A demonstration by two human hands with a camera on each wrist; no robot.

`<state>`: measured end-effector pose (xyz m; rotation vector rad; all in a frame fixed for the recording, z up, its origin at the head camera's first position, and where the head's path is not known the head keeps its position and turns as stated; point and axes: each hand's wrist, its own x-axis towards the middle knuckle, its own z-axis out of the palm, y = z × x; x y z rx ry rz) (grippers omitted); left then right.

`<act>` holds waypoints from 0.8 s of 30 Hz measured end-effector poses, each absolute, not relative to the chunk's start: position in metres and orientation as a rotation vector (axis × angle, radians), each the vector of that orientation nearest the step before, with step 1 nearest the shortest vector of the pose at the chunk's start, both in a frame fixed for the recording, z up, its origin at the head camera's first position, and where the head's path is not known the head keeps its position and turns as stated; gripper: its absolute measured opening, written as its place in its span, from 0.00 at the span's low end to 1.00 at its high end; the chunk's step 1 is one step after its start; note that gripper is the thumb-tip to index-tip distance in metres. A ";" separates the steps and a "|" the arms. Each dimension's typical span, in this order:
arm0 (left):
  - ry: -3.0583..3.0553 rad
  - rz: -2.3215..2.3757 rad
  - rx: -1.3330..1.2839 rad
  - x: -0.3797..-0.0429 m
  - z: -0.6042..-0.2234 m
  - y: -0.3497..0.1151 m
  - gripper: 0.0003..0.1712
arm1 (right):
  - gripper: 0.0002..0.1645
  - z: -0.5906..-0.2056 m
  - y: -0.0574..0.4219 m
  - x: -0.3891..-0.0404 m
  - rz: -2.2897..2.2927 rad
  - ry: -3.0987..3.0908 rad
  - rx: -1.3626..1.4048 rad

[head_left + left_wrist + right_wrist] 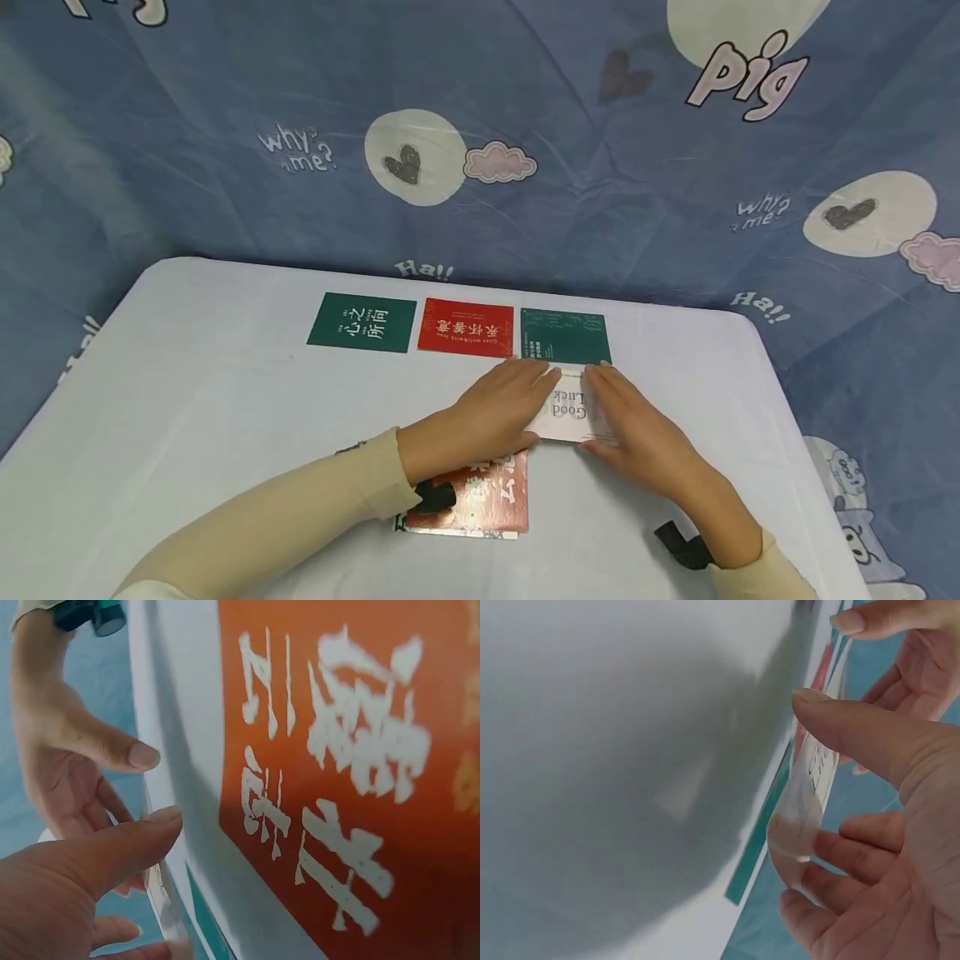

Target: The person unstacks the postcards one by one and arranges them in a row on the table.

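"Where's the white card [567,408], and how do I have it?"
"My left hand [491,407] and right hand [647,433] both pinch it, thumbs at the near edge, fingers [611,400] at the far edge, just nearer me than the rightmost green card [567,335]."
"Doing this well?"
"I'd keep pressure light and even against bowing; my forearms angle inward."

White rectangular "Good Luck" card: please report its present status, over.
Left hand, right hand: holding opposite ends. White "Good Luck" card: between them, printed side showing in head view. Nothing evidently blocking; dark green rectangular card just beyond.
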<state>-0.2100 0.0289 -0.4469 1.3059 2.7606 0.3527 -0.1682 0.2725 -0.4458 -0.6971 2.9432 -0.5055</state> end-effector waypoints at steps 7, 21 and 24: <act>2.740 0.324 1.275 -0.219 -0.454 0.044 0.52 | 0.59 -0.452 0.287 -0.180 -0.534 2.884 -0.646; 2.715 0.325 1.219 -0.226 -0.458 0.052 0.53 | 0.58 -0.456 0.295 -0.194 -0.554 2.818 -0.620; 2.704 0.307 1.207 -0.228 -0.459 0.051 0.53 | 0.57 -0.456 0.296 -0.195 -0.572 2.800 -0.613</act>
